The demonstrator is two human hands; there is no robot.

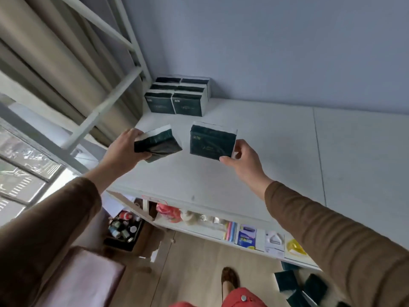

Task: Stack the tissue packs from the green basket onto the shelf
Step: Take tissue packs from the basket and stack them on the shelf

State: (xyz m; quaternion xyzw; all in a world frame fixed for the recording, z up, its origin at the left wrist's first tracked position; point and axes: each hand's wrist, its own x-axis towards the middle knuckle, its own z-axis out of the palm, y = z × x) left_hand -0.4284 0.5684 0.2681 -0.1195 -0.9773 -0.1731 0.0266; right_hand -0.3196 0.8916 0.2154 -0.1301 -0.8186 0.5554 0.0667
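A: What do I have in view right now?

B: From my seat, the left hand (124, 149) grips one dark green tissue pack (157, 144) by its end, tilted, over the white shelf (276, 151). The right hand (245, 161) pinches a second pack (211, 141) at its lower right corner, held nearly flat-faced toward me. The two packs sit just apart, neither touching the shelf as far as I can tell.

A: And the ones already placed?

B: A stack of packs (178, 96) stands at 12 o'clock from the hands, in the shelf's back corner against the wall. I count two columns, but the rear rows are hard to separate.

A: The basket?

B: I can't make one out. At 5 o'clock, on the floor, more dark packs (298, 286) lie partly cut off by the right sleeve (332, 235) and the frame edge. The print on the packs is too blurred to read
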